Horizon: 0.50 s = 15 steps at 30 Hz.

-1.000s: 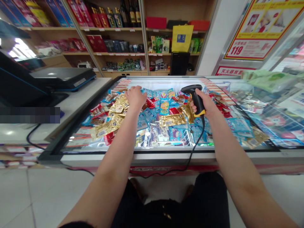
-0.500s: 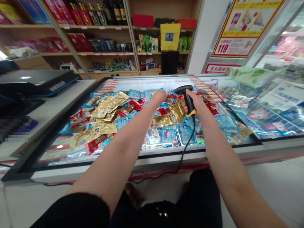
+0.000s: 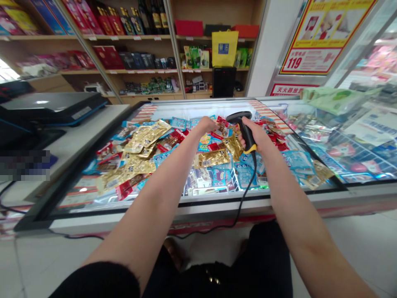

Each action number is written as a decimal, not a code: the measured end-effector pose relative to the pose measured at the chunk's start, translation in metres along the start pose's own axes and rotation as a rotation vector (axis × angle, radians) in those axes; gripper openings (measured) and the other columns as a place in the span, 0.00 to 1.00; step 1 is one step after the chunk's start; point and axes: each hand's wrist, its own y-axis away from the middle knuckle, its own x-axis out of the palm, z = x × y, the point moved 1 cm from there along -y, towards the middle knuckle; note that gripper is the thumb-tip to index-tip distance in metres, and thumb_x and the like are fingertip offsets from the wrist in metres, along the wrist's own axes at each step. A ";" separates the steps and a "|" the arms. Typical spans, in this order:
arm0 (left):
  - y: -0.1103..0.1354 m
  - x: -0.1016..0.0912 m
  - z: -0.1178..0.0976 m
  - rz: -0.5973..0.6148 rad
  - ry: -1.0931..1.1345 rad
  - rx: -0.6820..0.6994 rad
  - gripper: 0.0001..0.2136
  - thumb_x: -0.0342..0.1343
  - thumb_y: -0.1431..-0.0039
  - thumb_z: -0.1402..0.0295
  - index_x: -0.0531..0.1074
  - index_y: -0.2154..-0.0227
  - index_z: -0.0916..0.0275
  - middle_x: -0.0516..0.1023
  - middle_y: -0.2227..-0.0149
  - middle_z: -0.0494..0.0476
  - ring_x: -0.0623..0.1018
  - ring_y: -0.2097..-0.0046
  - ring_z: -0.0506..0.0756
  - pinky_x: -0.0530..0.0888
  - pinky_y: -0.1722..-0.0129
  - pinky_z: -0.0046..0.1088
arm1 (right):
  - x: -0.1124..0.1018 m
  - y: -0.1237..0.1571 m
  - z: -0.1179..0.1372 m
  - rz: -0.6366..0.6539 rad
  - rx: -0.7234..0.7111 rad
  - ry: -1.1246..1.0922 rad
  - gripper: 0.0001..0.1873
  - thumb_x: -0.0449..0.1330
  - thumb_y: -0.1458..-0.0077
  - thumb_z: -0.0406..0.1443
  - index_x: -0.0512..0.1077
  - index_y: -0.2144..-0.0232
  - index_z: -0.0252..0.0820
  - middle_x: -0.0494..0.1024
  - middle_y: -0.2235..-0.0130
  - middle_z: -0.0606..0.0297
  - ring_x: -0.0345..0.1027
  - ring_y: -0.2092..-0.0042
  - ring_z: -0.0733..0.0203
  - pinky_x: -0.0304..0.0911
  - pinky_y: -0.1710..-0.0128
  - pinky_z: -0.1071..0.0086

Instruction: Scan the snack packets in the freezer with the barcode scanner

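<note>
My right hand is wrapped round the grip of a black and yellow barcode scanner, whose head points left over the snack packets. A black cord runs down from its handle. To its left, my left hand has its fingers closed at the edge of a red snack packet, just in front of the scanner head; the fingertips are partly hidden. Gold packets, blue packets and more red ones lie loosely around and under both hands on the glass top of a chest freezer.
A counter with a flat scale stands at the left. Green and white bags lie on the freezer's right part. Behind are shelves with bottles, boxes and a yellow bag. The scanner cord hangs over the freezer's front edge.
The red packet by my left fingers shows more fully now, in front of the scanner. My left hand has turned slightly; the right hand keeps the scanner nearly still. The view has shifted a little.
</note>
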 end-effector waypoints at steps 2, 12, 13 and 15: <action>0.011 -0.008 0.011 -0.008 0.039 -0.020 0.07 0.62 0.54 0.72 0.69 0.81 0.63 0.66 0.82 0.48 0.71 0.73 0.50 0.67 0.71 0.24 | 0.004 0.000 -0.002 0.028 0.005 0.013 0.20 0.54 0.38 0.51 0.68 0.68 0.40 0.70 0.83 0.66 0.61 0.86 0.65 0.59 0.88 0.74; 0.056 -0.037 0.056 -0.254 0.427 -0.075 0.07 0.62 0.54 0.74 0.67 0.77 0.63 0.67 0.81 0.47 0.68 0.77 0.49 0.69 0.73 0.27 | 0.035 0.004 -0.015 0.235 0.018 0.064 0.19 0.53 0.37 0.49 0.67 0.69 0.40 0.72 0.82 0.63 0.62 0.86 0.65 0.59 0.89 0.74; 0.057 -0.039 0.057 -0.272 0.454 -0.078 0.08 0.62 0.54 0.74 0.67 0.76 0.63 0.67 0.81 0.47 0.69 0.77 0.48 0.70 0.73 0.27 | 0.038 0.005 -0.016 0.253 0.017 0.074 0.20 0.54 0.37 0.50 0.67 0.70 0.40 0.72 0.82 0.63 0.62 0.86 0.65 0.59 0.89 0.74; 0.058 -0.041 0.059 -0.298 0.483 -0.072 0.08 0.61 0.53 0.74 0.66 0.75 0.63 0.68 0.80 0.47 0.69 0.77 0.48 0.71 0.72 0.28 | 0.042 0.006 -0.019 0.273 0.017 0.098 0.21 0.55 0.38 0.51 0.67 0.71 0.40 0.72 0.83 0.62 0.61 0.86 0.65 0.59 0.89 0.74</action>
